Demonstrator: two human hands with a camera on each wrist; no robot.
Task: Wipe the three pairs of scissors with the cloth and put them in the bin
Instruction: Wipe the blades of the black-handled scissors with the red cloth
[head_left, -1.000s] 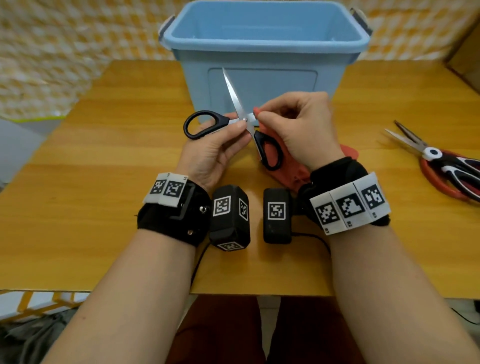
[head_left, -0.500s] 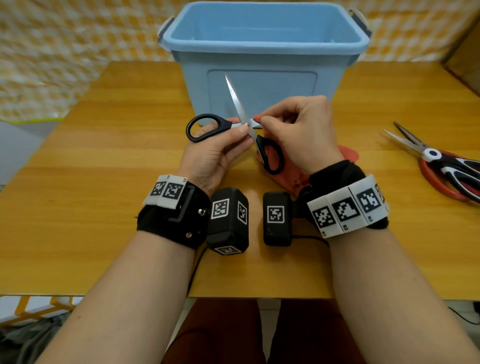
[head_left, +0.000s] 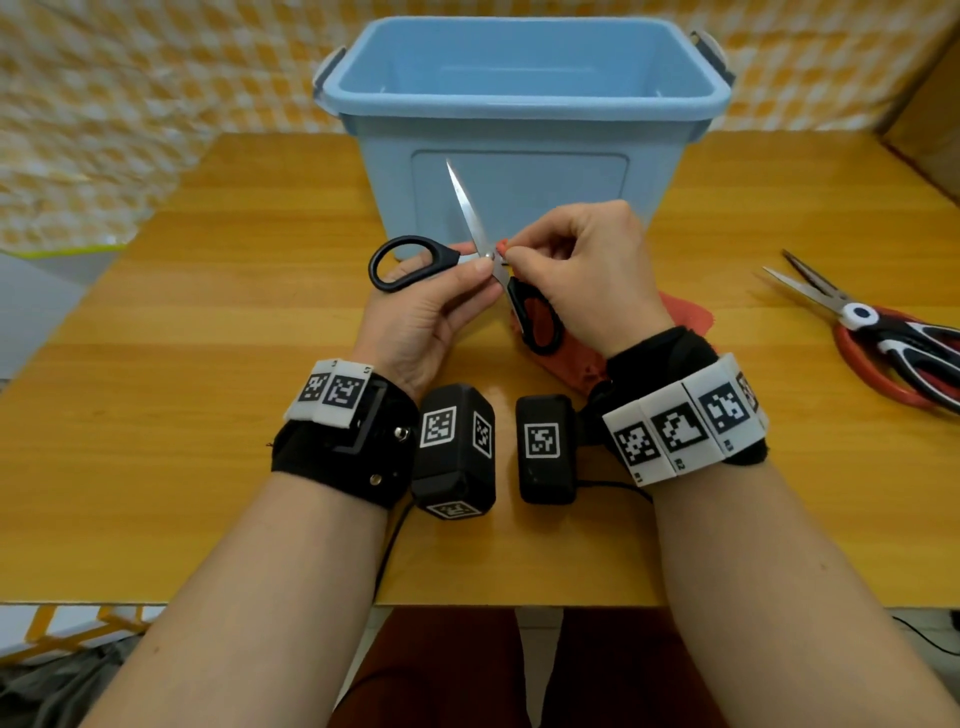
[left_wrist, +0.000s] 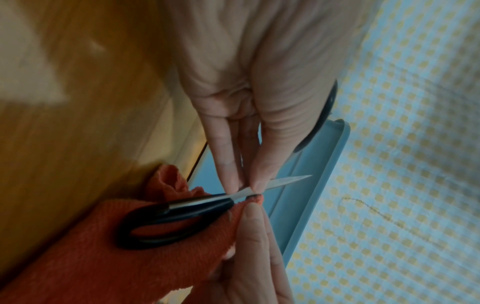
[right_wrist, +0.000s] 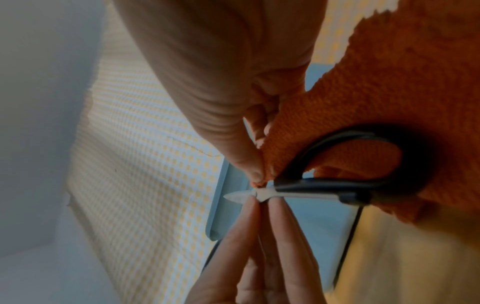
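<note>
Black-handled scissors (head_left: 441, 258) are held spread open in front of the blue bin (head_left: 519, 106), with one blade (head_left: 467, 213) pointing up. My left hand (head_left: 480, 267) pinches them by the pivot, fingertips (left_wrist: 233, 181) on the metal. My right hand (head_left: 511, 252) pinches a fold of the orange-red cloth (head_left: 685, 317) against the pivot from the other side. The cloth (left_wrist: 103, 257) hangs behind the lower handle (left_wrist: 182, 209) and under my right palm. In the right wrist view the cloth (right_wrist: 389, 82) fills the handle loop (right_wrist: 324, 185). The second blade is hidden by my right hand.
Two more pairs of scissors (head_left: 883, 338), one red-handled and one black-and-white, lie crossed at the table's right edge. The wooden table (head_left: 208, 415) ends close in front of my forearms. A yellow checked sheet (head_left: 130, 104) hangs behind.
Both hands and the scissors have sunk a little toward me. The right fingers with the cloth stay at the pivot, shifted only slightly.
</note>
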